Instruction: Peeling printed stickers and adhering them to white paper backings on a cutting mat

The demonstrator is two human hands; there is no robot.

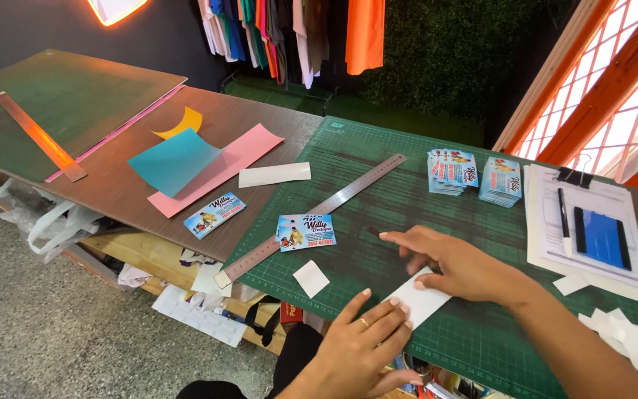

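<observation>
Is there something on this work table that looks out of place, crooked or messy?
Nothing looks damaged or spilled. The steel ruler lies askew: diagonal to the green cutting mat's grid, one end past the mat's edge. White paper scraps are piled loosely near the right edge. Both hands, left hand and right hand, press a white strip.

Dark wall (31,29), orange-framed window (614,89), perhaps speckled floor (53,325).

On the cutting mat (437,199), a paper strip (421,299) lies near, under both hands; a ruler (319,214) lies to its left, and card stacks (474,176) lie far right.
</observation>
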